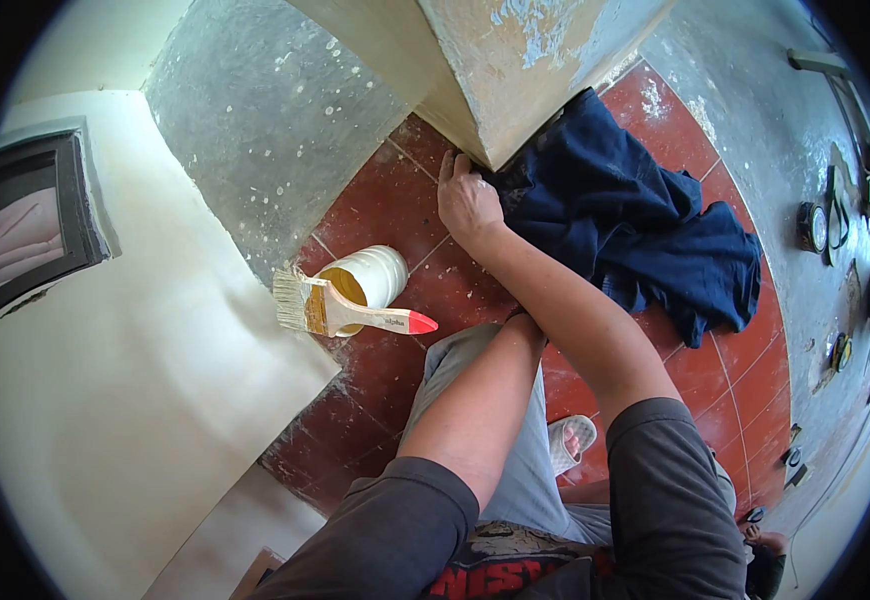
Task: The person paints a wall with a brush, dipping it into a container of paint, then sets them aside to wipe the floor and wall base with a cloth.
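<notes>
My right hand [471, 205] reaches down to the foot of a wall corner [490, 130], with its fingers bent. Its far side meets the edge of a dark blue cloth [615, 200], which lies crumpled on the red floor tiles along the wall. The fingers on that side are partly hidden. My left forearm [485, 400] passes beneath the right one, which hides my left hand. To the left, a white container [383, 272] lies on its side with yellowish stuff inside. Across its mouth rests a wide paintbrush [355, 312] with a red-tipped handle.
A pale wall [125, 350] with a dark-framed opening [30, 225] stands on the left. Grey, paint-spotted floor [265, 130] borders the red tiles. On the right are sandals [837, 220], a round tin [811, 227] and a person [767, 560] at the lower edge.
</notes>
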`<action>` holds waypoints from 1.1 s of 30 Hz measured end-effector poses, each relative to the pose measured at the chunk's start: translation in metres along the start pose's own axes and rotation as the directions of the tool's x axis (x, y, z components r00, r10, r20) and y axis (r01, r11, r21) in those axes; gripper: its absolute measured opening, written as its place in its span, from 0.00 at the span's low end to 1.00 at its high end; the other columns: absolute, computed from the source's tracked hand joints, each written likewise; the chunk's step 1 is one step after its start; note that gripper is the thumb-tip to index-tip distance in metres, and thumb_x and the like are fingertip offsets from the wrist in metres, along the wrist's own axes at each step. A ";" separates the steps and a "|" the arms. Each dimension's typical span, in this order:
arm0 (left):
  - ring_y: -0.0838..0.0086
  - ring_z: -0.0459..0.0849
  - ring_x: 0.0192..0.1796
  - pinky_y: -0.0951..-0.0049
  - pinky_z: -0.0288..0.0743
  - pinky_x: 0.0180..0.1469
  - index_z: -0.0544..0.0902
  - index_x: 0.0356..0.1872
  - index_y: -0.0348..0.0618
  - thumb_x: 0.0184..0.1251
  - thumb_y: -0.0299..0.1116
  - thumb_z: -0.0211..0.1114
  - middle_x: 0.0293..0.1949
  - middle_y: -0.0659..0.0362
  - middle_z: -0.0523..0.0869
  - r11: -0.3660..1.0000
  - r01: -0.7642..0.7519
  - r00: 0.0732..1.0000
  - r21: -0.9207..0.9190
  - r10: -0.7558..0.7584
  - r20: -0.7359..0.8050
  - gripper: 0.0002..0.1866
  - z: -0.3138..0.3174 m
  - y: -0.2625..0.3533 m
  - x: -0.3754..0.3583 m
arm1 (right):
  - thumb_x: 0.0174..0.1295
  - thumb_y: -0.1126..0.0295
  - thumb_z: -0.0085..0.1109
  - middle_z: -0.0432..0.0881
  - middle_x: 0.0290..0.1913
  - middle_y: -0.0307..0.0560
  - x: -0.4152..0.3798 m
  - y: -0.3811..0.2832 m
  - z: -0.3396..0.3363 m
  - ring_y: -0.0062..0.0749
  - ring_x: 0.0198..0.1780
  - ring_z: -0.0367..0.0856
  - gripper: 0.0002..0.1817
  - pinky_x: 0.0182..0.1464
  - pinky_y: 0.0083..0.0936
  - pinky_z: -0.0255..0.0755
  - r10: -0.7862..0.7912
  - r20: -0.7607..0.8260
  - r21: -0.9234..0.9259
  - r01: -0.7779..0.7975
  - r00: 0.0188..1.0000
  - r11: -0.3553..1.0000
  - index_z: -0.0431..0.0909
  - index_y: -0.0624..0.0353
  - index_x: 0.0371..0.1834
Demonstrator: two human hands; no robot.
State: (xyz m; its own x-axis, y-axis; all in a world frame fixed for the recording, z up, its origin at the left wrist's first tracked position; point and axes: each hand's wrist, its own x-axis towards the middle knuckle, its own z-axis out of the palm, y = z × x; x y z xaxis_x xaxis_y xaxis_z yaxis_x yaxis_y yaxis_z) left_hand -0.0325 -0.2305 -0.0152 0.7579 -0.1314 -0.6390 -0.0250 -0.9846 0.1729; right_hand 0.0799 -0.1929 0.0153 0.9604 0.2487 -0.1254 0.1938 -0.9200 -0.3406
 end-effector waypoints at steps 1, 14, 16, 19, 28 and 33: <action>0.32 0.22 0.76 0.30 0.28 0.73 0.30 0.78 0.48 0.55 0.67 0.60 0.76 0.34 0.28 1.000 0.003 1.000 -0.002 -0.003 -0.003 0.62 -0.002 0.000 0.000 | 0.61 0.75 0.49 0.76 0.44 0.60 0.001 -0.001 0.000 0.42 0.35 0.87 0.30 0.34 0.31 0.84 0.000 -0.001 0.000 0.000 1.000 1.000 0.63 0.76 0.68; 0.32 0.22 0.76 0.30 0.27 0.73 0.30 0.78 0.48 0.55 0.66 0.61 0.76 0.34 0.28 1.000 0.020 0.999 -0.013 -0.021 -0.039 0.63 -0.019 0.012 0.003 | 0.61 0.73 0.52 0.79 0.47 0.65 -0.008 -0.003 -0.020 0.51 0.44 0.86 0.16 0.41 0.38 0.85 0.135 0.128 0.165 -0.156 0.983 0.974 0.78 0.75 0.48; 0.32 0.22 0.76 0.30 0.27 0.73 0.30 0.78 0.48 0.55 0.66 0.61 0.76 0.34 0.28 1.000 0.023 0.999 -0.013 -0.023 -0.041 0.63 -0.019 0.013 0.002 | 0.62 0.73 0.52 0.79 0.47 0.64 -0.011 -0.002 -0.020 0.51 0.44 0.86 0.17 0.42 0.38 0.84 0.161 0.099 0.184 -0.177 0.982 0.967 0.77 0.75 0.49; 0.32 0.22 0.76 0.30 0.27 0.73 0.30 0.78 0.48 0.55 0.66 0.62 0.76 0.34 0.28 0.999 0.028 0.999 -0.016 -0.029 -0.044 0.63 -0.020 0.015 0.000 | 0.62 0.73 0.52 0.79 0.46 0.64 -0.014 0.002 -0.023 0.51 0.44 0.87 0.19 0.43 0.36 0.84 0.162 0.111 0.217 -0.183 0.980 0.959 0.74 0.75 0.53; 0.32 0.22 0.76 0.30 0.27 0.73 0.30 0.78 0.48 0.55 0.66 0.62 0.76 0.34 0.28 0.998 0.046 0.997 -0.035 -0.048 -0.056 0.63 -0.022 0.018 -0.004 | 0.62 0.73 0.52 0.79 0.46 0.62 -0.020 0.005 -0.025 0.50 0.43 0.87 0.15 0.43 0.37 0.84 0.170 0.137 0.216 -0.197 0.976 0.956 0.77 0.72 0.49; 0.32 0.22 0.76 0.30 0.27 0.73 0.30 0.78 0.48 0.55 0.66 0.62 0.76 0.34 0.28 0.997 0.056 0.996 -0.051 -0.059 -0.063 0.63 -0.022 0.019 -0.006 | 0.63 0.73 0.52 0.79 0.46 0.62 -0.024 0.007 -0.027 0.49 0.43 0.87 0.15 0.43 0.37 0.84 0.163 0.138 0.213 -0.190 0.977 0.958 0.77 0.71 0.49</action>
State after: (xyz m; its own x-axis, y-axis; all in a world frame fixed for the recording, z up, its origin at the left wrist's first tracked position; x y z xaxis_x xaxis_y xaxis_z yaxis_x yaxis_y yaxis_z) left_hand -0.0233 -0.2455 0.0088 0.7973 -0.0652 -0.6000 0.0512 -0.9832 0.1749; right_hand 0.0637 -0.2134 0.0409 0.9422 0.1345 -0.3068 -0.0396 -0.8646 -0.5009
